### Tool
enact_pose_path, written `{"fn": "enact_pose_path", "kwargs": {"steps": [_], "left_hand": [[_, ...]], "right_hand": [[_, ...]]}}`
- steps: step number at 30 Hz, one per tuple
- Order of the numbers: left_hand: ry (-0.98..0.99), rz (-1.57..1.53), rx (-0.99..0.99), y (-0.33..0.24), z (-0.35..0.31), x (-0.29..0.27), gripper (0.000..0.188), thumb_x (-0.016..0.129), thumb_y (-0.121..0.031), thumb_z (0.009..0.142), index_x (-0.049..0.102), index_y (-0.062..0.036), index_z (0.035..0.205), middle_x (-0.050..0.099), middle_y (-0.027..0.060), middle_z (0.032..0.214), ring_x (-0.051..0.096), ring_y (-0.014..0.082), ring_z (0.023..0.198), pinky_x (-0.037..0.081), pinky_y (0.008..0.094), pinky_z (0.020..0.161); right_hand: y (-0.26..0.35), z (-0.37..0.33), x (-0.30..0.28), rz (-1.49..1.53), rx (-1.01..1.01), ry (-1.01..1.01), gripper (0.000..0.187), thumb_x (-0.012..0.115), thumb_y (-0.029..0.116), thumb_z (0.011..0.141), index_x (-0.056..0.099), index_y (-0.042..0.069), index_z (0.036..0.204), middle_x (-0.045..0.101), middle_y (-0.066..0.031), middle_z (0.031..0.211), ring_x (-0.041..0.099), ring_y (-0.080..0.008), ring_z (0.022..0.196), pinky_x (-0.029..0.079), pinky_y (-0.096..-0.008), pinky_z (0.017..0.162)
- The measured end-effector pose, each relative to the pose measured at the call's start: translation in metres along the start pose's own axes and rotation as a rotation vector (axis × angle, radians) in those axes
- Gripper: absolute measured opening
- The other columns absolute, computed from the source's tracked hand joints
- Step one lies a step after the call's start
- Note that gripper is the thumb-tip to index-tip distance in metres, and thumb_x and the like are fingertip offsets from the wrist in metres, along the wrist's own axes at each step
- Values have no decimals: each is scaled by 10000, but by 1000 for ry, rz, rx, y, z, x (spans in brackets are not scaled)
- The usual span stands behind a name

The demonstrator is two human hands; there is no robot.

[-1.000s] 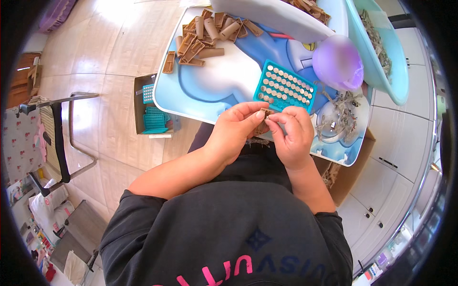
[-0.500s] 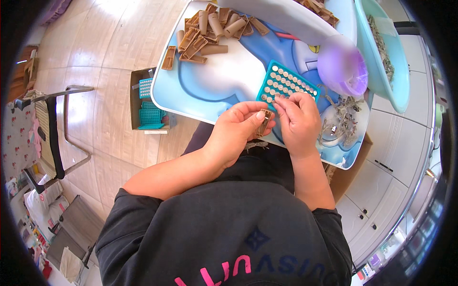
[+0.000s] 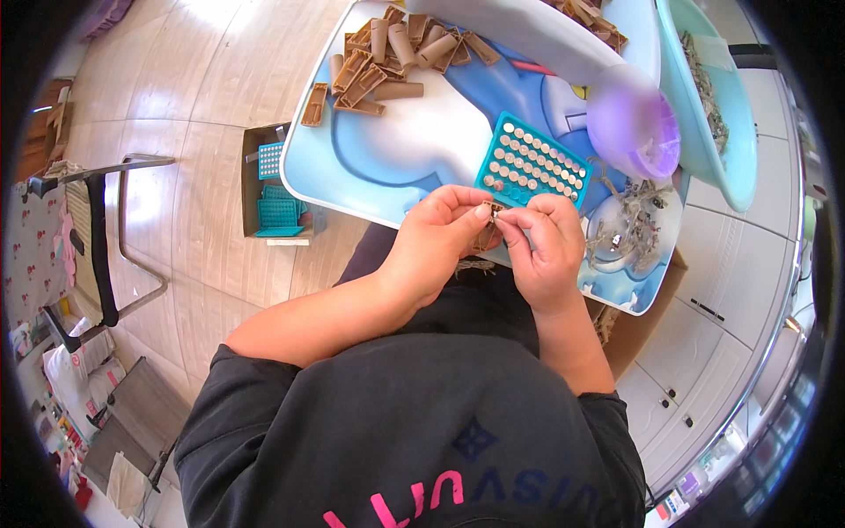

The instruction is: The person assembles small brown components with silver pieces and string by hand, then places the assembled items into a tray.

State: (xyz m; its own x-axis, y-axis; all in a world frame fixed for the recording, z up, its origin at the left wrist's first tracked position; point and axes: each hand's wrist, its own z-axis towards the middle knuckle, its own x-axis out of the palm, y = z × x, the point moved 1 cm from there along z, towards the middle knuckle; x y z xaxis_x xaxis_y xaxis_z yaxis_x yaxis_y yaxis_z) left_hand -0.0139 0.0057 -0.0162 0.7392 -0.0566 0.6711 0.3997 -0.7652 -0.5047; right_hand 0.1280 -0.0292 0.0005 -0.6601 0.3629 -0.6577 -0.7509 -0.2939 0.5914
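Note:
My left hand [image 3: 429, 238] is closed around a small brown plastic casing [image 3: 487, 234] with an open, hollow side, held just off the table's near edge. My right hand [image 3: 549, 251] meets it there, thumb and forefinger pinched at the casing's upper end; whatever is between those fingertips is too small to make out. Just beyond both hands lies a teal tray [image 3: 504, 118] with rows of round silver pieces. At the far left of the table is a heap of brown casings [image 3: 398, 46], some half-round side up, others hollow side up.
A tangle of thin wire-like parts [image 3: 638, 220] lies right of the tray, below a purple basket [image 3: 662, 145]. A pale green tub [image 3: 739, 167] stands at far right. Left of the table [image 3: 352, 198], a floor box [image 3: 250, 176] holds more teal trays. A chair frame [image 3: 145, 161] stands further left.
My right hand has come down and left from the tray's near edge to the casing's upper end. My left hand keeps its hold in nearly the same place.

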Motion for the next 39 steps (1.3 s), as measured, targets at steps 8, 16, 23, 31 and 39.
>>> {"fn": "enact_pose_path", "kwargs": {"steps": [8, 16, 23, 31, 39], "left_hand": [[-27, 48, -21, 0, -1, 1, 166, 468, -87, 950, 486, 14, 1080, 604, 114, 1008, 623, 191, 915, 520, 320, 832], [-29, 45, -10, 0, 1, -1, 166, 473, -89, 949, 481, 12, 1080, 605, 114, 1002, 625, 191, 908, 517, 314, 823], [-18, 11, 4, 0, 0, 1, 168, 481, -91, 946, 476, 9, 1080, 601, 108, 971, 624, 187, 892, 530, 312, 790], [-11, 45, 37, 6, 1, 0, 155, 495, -105, 943, 484, 6, 1052, 600, 95, 945, 601, 151, 826, 515, 289, 762], [-52, 37, 65, 4, -2, 0, 166, 557, -84, 910, 485, 0, 1033, 604, 93, 911, 592, 143, 811, 505, 278, 748]], "right_hand": [[-12, 9, 2, 72, 71, -22, 161, 727, 27, 647, 653, 43, 790, 535, -53, 742, 536, -218, 663, 420, -317, 565], [-19, 21, 9, -211, -69, 74, 161, 731, 46, 642, 648, 57, 779, 530, -45, 736, 540, -223, 690, 428, -333, 582], [-8, 8, 1, 87, 81, -13, 152, 729, 26, 638, 623, 47, 745, 539, -58, 737, 536, -231, 693, 420, -320, 598], [-1, 3, 3, 100, 79, 38, 131, 712, 19, 656, 617, 34, 746, 549, -72, 750, 536, -245, 696, 431, -333, 614], [1, -3, 8, -48, -104, 13, 163, 654, 15, 690, 638, 28, 852, 565, -75, 781, 545, -257, 698, 441, -351, 604]]}}
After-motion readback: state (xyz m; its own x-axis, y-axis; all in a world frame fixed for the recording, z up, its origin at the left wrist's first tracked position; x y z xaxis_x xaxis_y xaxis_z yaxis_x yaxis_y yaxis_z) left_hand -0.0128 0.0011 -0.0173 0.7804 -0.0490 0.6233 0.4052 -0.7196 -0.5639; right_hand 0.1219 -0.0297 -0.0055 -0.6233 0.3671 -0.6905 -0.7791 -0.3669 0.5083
